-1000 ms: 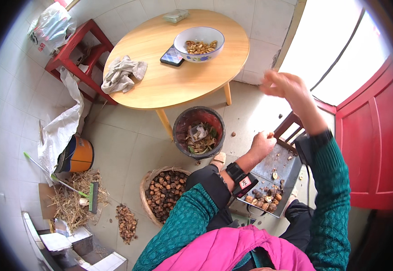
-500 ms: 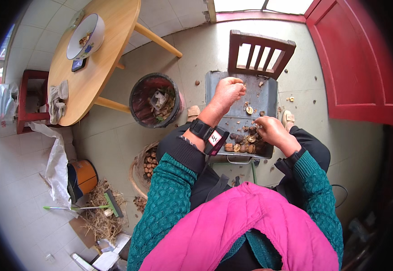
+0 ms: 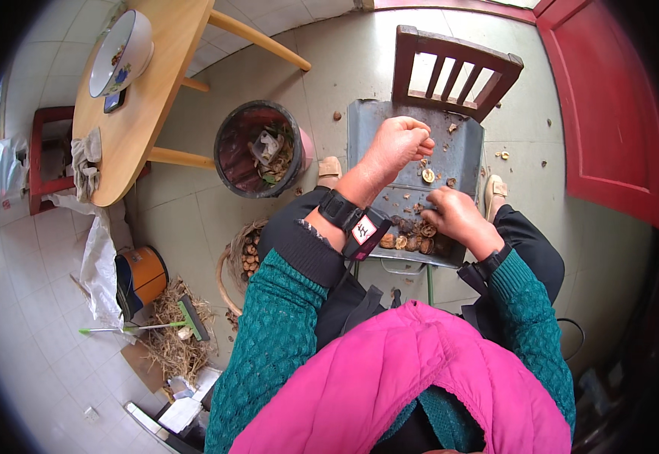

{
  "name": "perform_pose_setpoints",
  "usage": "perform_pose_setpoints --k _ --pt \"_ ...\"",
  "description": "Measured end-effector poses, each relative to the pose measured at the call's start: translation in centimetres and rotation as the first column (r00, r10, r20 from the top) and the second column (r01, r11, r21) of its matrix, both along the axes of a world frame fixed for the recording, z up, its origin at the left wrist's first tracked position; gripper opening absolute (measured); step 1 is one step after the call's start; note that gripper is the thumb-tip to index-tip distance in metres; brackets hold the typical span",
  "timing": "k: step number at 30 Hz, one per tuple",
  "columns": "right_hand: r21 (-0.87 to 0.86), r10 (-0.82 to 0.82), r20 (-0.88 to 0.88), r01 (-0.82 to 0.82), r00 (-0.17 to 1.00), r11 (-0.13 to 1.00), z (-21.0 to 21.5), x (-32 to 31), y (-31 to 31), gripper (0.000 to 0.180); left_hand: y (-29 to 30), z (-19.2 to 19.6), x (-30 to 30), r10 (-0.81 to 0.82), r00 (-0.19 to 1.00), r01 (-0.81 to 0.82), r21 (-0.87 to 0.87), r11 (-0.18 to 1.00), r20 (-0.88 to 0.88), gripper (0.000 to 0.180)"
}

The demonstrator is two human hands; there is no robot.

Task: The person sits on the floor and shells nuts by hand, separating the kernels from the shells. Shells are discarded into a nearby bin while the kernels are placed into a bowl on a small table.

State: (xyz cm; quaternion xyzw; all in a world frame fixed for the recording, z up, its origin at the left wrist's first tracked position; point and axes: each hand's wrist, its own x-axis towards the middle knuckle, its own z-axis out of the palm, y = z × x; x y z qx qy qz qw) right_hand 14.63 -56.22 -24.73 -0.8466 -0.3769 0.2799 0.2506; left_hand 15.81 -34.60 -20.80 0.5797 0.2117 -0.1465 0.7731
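A grey metal tray (image 3: 462, 155) lies in front of me, bearing walnuts and broken shells. Over its far left part, my left hand (image 3: 401, 145) is closed, its curled fingers hiding whatever they hold. My right hand (image 3: 462, 216) is lower and to the right, fingers bent and drawn together beside the near pile of walnuts (image 3: 412, 240); its fingertips' contents cannot be made out. Between the hands lies a cracked walnut half (image 3: 428, 175) with a pale rim. Small shell bits are scattered around it.
A dark wooden chair (image 3: 458, 72) stands at the tray's far end. Left of the tray are a waste bin (image 3: 227, 147) and a basket of walnuts (image 3: 250, 253). A wooden table (image 3: 148, 83) bears a white bowl (image 3: 125, 57). A red door (image 3: 609, 98) is at right.
The view has shifted slightly, so the tray and chair appear farther right. My right hand has moved slightly left relative to the tray, over the nut pile. My left hand stays closed.
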Motion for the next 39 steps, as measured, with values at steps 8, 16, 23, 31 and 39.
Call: perform_pose_setpoints --k 8,16,23,31,39 --pt "0.088 0.098 0.114 -0.109 0.989 0.99 -1.5 -0.1 0.8 0.011 0.5 0.0 0.0 0.029 1.0 -0.029 0.015 0.999 0.013 0.026" --pt "0.085 0.305 0.098 -0.313 0.947 0.946 -1.7 -2.6 1.9 0.023 1.8 0.8 0.0 0.059 0.997 -0.061 0.027 0.998 0.049 0.028" --pt "0.156 0.319 0.065 -0.326 0.945 0.932 -0.8 -2.6 3.9 0.023 2.0 0.9 0.0 0.113 0.988 -0.116 0.026 0.993 0.103 0.026" --pt "0.109 0.51 0.064 -0.514 0.858 0.851 -3.1 -4.5 9.9 0.018 2.1 1.3 0.0 0.114 0.989 -0.114 0.004 0.993 0.093 0.023" --pt "0.462 -0.141 0.059 0.098 0.988 0.881 4.3 1.2 3.3 0.046 1.4 0.5 -0.5 0.087 0.996 -0.09 0.089 0.992 0.034 0.025"
